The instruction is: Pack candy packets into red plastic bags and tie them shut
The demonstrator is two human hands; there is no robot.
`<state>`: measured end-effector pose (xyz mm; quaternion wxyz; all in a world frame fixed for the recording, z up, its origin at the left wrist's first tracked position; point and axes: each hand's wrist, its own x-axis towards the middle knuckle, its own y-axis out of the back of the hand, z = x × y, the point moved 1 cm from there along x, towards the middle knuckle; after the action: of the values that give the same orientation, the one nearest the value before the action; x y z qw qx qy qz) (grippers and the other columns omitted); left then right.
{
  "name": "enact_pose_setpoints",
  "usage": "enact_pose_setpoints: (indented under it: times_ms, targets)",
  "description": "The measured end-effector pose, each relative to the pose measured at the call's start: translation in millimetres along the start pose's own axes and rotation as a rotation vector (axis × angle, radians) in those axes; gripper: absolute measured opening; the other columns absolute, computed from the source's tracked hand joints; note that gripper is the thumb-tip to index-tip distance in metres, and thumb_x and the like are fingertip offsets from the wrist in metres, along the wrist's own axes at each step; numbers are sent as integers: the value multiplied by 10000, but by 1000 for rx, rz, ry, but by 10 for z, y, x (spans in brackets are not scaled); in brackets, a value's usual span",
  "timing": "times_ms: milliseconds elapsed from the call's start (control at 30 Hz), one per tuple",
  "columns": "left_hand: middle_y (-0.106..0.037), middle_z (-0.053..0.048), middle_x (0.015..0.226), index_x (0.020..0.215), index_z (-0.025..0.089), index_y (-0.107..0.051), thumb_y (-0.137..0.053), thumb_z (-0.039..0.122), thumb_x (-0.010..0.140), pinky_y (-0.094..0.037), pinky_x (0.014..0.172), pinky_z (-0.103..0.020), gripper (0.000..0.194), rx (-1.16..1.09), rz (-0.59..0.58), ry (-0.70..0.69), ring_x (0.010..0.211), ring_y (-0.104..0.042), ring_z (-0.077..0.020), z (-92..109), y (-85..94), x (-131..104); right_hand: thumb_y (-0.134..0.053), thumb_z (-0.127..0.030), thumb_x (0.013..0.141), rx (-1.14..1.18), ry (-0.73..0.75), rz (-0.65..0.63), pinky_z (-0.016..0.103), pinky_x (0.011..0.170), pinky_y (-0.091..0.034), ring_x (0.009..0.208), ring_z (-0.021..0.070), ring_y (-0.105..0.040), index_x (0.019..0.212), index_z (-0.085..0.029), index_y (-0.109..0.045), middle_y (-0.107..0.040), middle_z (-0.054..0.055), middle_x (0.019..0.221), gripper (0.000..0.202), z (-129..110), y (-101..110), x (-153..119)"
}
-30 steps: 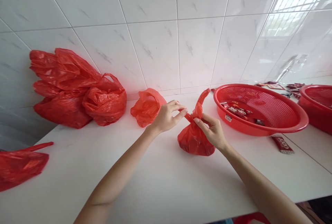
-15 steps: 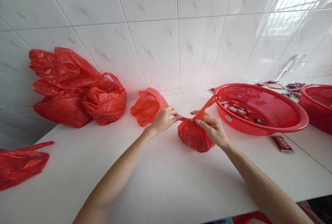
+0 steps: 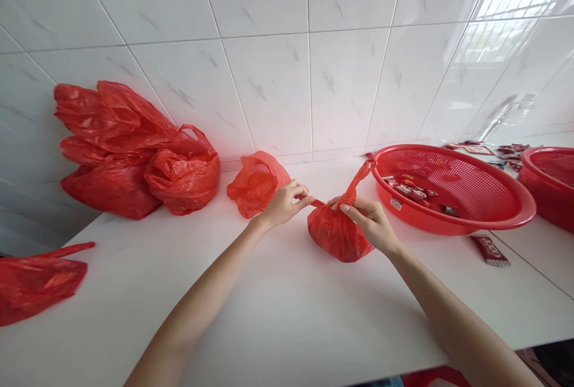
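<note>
A filled red plastic bag rests on the white table, its top gathered and twisted. My left hand pinches the end of one of its handles, stretched to the left. My right hand grips the gathered neck between thumb and fingers; the other handle sticks up above it toward the basket rim. What is inside the bag is hidden. Just behind my left hand lies a crumpled, paler red plastic bag.
Right of my hands stands a red perforated basket holding several small wrapped packets; a second red basket is beyond it. A dark red packet lies in front. Filled red bags lean at the left wall, another red bag nearer.
Both hands keep their grip on the bag. The left handle is pulled slightly farther out from the neck, and the view has shifted a little.
</note>
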<state>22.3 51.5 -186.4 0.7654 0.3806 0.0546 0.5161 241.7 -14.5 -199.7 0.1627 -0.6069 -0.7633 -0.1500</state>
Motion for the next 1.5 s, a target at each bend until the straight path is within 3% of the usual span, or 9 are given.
enact_pose_setpoints:
  times_ms: [233,433,567,767,867,1000,1167,1367,1500]
  targets:
    - [-522,38,627,677,184,-576,-739,620,766,-443,561,-246,474,-298,-16,139,532,-507,-95,141,90,28,-672,-461,915,-42,-35,10,347,811,-540,869,216,-661,917,-224,-766,-736,44,908,254,9,-32,-9]
    - [-546,47,690,720,178,-589,-880,461,632,-382,464,-213,415,-546,35,132,454,-419,-32,341,205,101,-706,-447,889,-49,-66,16,335,773,-546,833,208,-668,932,-208,-747,-729,39,881,246,26,-44,-19]
    - [-638,6,814,812,179,-651,-876,385,622,-391,437,-203,359,-526,-4,109,502,-485,-48,449,232,112,-718,-425,883,-51,-66,1,336,759,-555,814,204,-680,927,-211,-734,-735,30,886,218,1,-49,-25]
    - [-737,-47,903,938,169,-735,-779,250,724,-564,699,-303,232,-327,25,-120,724,-650,-140,507,220,100,-729,-457,866,-75,-84,-5,357,747,-569,809,219,-691,995,-214,-729,-752,50,939,275,-35,-60,-33]
    - [-746,-53,957,956,175,-740,-707,182,784,-576,871,-350,175,-260,51,-251,892,-689,-178,540,205,91,-741,-463,853,-102,-87,-16,375,761,-570,824,224,-687,1092,-217,-718,-754,67,1013,344,-25,-67,-39]
    - [-721,-71,1100,991,190,-733,-661,185,848,-570,925,-368,161,-288,86,-327,988,-690,-190,580,168,81,-751,-430,851,-86,-79,-42,366,755,-559,816,210,-667,1169,-213,-694,-738,61,1005,390,-20,-79,-40]
    - [-622,-95,1329,1161,211,-657,-681,262,858,-587,905,-367,308,-458,66,-194,1035,-699,-202,588,127,43,-771,-408,832,-96,-63,-42,334,701,-530,706,166,-605,1094,-201,-705,-714,35,902,340,-45,-92,-38]
    - [-617,-121,1320,1225,205,-589,-750,349,793,-584,872,-359,483,-491,170,-2,1006,-695,-207,504,68,-33,-789,-428,809,-119,-41,32,328,686,-535,672,158,-588,1070,-205,-706,-705,27,853,353,-35,-98,-40]
    - [-677,-102,1240,1161,202,-656,-784,423,772,-558,912,-387,465,-402,54,101,1002,-690,-222,489,-47,-75,-794,-428,802,-128,-21,42,322,665,-534,658,155,-583,1047,-207,-704,-698,22,827,342,-19,-109,-39]
